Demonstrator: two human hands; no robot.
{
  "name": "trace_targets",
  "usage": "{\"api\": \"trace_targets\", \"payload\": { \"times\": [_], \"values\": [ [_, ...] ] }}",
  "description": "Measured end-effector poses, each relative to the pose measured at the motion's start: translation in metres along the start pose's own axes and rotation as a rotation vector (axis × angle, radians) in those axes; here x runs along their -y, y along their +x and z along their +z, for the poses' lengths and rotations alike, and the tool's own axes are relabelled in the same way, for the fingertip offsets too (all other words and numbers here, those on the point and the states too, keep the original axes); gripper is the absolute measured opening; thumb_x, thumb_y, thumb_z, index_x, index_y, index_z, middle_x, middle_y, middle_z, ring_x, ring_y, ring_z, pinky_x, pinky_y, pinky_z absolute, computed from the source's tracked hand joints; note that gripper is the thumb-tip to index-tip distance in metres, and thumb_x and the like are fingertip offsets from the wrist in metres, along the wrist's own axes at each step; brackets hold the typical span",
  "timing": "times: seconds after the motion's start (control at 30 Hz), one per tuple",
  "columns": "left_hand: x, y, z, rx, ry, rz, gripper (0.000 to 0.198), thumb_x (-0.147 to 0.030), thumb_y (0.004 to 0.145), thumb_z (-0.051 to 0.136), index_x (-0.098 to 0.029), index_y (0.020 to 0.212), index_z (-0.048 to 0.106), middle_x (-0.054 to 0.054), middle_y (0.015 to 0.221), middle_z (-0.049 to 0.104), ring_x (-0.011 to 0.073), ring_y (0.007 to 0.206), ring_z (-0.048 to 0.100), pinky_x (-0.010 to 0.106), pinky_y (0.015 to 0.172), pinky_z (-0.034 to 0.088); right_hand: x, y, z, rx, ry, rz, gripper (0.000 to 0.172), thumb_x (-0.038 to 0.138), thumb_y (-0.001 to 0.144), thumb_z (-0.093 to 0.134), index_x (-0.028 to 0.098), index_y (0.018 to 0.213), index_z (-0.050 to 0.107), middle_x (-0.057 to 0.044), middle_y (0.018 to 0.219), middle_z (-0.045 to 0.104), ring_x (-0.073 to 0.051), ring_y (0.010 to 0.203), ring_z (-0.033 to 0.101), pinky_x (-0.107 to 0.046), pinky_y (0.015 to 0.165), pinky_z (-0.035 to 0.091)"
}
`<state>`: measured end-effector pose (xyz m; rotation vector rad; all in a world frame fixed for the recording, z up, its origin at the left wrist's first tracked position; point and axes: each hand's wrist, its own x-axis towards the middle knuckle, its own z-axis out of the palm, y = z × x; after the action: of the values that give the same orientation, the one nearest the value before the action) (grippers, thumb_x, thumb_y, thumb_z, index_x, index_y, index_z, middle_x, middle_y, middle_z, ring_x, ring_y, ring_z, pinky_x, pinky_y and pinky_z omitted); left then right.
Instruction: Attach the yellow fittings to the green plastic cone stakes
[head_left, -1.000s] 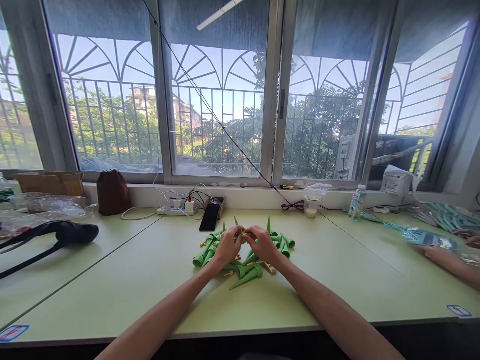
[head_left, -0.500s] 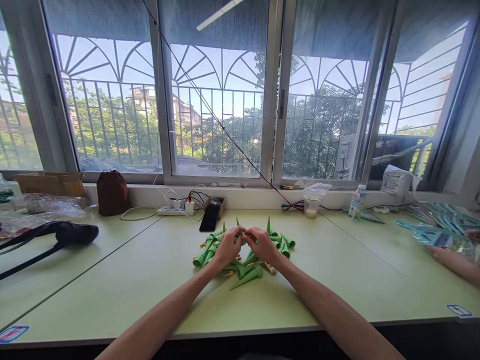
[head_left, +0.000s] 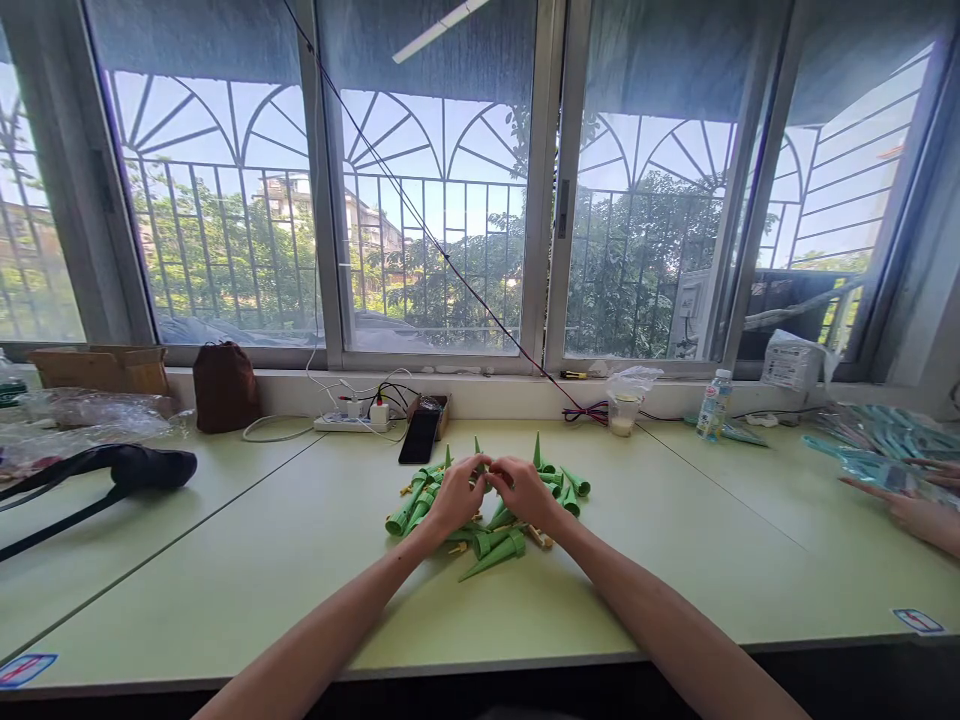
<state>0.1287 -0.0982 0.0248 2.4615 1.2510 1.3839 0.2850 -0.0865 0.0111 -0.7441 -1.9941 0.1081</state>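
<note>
My left hand (head_left: 459, 492) and my right hand (head_left: 523, 489) meet over a pile of green plastic cones, fingertips pinched close together. Whatever they hold between them is small and mostly hidden by the fingers. Just behind the left fingers a green pointed tip (head_left: 476, 443) sticks up; I cannot tell if it is held. Collared green cones (head_left: 495, 556) lie in front of the hands, others (head_left: 416, 505) to the left and more (head_left: 571, 488) to the right. Small yellowish pieces (head_left: 541, 538) are scattered among them.
Behind the pile lies a black phone (head_left: 421, 436) near a white power strip (head_left: 352, 422). A plastic cup (head_left: 623, 412) and a bottle (head_left: 714, 404) stand by the window. A black strap bag (head_left: 154, 467) lies left. Another person's hand (head_left: 911, 505) handles bluish packets (head_left: 874, 465) at right.
My hands stay almost in place, with slight finger movement; the green tip behind them has shifted slightly right. At the right, the other person's hands and a bluish packet have moved.
</note>
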Motion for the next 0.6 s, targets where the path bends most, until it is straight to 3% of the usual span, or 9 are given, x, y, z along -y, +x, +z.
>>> {"api": "trace_targets", "payload": {
  "times": [0.6],
  "values": [
    [0.0026,-0.0008,0.0015,0.052,-0.005,-0.043,0.028,-0.015,0.081,0.048,-0.021,0.105,0.062,0.005,0.101,0.069,0.0185,0.089,0.063,0.028,0.08,0.049,-0.0013,-0.001,0.0005,0.029,-0.038,0.014,0.012,0.018,0.088,0.054,0.018,0.078,0.062,-0.001,0.07,0.06,-0.014,0.064,0.051,-0.024,0.063,0.038]
  ]
}}
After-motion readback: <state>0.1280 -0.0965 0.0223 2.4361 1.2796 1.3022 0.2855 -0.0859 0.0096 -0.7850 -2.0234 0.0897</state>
